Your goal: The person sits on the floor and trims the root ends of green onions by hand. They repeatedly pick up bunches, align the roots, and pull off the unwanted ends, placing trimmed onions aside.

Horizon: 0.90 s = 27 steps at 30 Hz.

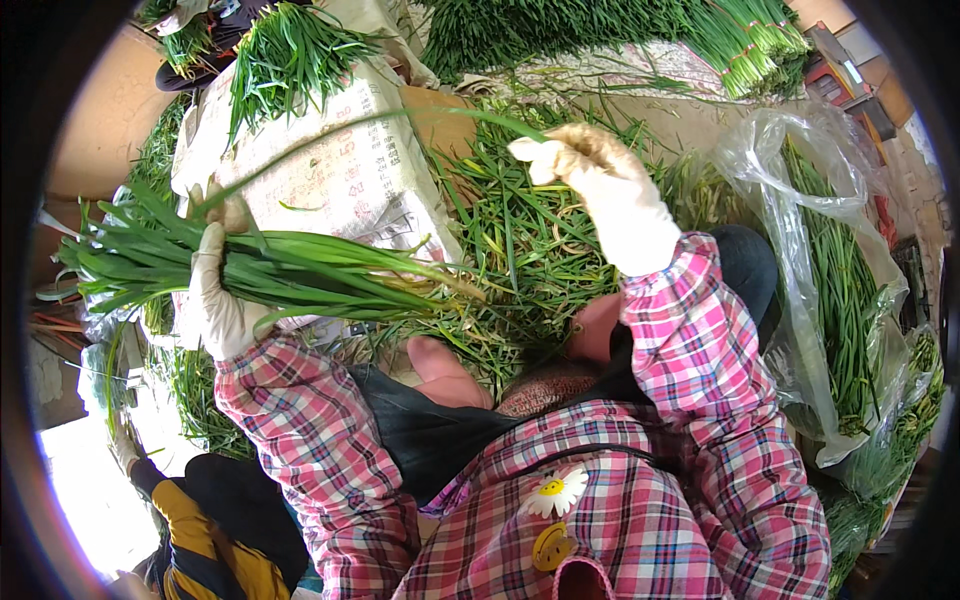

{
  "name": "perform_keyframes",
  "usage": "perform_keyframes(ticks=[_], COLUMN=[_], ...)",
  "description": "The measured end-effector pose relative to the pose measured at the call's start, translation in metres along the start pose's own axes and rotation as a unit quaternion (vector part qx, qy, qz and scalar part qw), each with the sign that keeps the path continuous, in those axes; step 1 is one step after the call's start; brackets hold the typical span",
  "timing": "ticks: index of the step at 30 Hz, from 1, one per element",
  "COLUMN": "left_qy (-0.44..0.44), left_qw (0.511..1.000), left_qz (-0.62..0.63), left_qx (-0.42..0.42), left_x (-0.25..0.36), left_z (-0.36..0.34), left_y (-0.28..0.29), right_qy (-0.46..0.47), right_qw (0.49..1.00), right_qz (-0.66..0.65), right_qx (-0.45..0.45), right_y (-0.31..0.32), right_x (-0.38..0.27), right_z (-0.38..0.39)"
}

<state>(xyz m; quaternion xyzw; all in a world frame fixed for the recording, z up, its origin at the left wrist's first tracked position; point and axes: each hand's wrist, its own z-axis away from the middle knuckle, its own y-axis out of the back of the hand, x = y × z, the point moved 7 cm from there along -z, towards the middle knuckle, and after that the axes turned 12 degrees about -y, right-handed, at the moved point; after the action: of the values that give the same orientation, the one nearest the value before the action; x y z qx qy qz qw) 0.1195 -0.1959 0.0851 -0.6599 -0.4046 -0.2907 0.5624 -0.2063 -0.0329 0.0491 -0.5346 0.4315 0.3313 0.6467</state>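
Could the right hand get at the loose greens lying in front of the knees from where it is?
Probably yes. The right hand is raised just above the loose pile of greens, pinching one long blade, and nothing lies between hand and pile. The left hand holds a bunch off to the side, out of the way.

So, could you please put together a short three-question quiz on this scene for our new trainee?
1. True or false: the left hand holds a bunch of green chives lying roughly crosswise in the picture.
2. Multiple choice: what does the right hand pinch between its fingers? A) a knife B) a single long green leaf C) a rubber band
3. Fill in: the clear plastic bag at the person's right is filled with green ____.

Key:
1. True; the gloved hand wraps around the bunch.
2. B; the leaf arches from the raised hand toward the bunch.
3. Chives, standing lengthwise in the bag.
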Motion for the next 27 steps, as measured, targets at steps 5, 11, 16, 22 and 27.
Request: perform_keyframes(ticks=[5,11,16,22,27], left_qy=[-0.036,-0.014,0.025,0.026,-0.010], left_qw=[0.991,0.991,0.988,0.993,0.997], left_qz=[0.091,0.103,0.102,0.087,0.057], left_qx=[-0.086,-0.089,-0.113,-0.081,-0.049], left_x=[0.013,0.003,-0.007,-0.016,-0.006], left_z=[0.001,0.005,0.010,0.005,-0.003], left_y=[-0.004,-0.016,-0.025,-0.016,-0.004], right_qy=[-0.183,-0.127,0.113,0.155,0.120], right_qw=[0.886,0.842,0.821,0.836,0.845], right_qz=[0.425,0.515,0.533,0.504,0.501], right_qx=[-0.029,-0.104,-0.168,-0.153,-0.143], right_y=[0.024,-0.013,-0.074,-0.088,-0.083], right_x=[0.017,0.024,0.003,-0.003,-0.012], right_z=[0.008,0.018,0.017,0.014,0.021])
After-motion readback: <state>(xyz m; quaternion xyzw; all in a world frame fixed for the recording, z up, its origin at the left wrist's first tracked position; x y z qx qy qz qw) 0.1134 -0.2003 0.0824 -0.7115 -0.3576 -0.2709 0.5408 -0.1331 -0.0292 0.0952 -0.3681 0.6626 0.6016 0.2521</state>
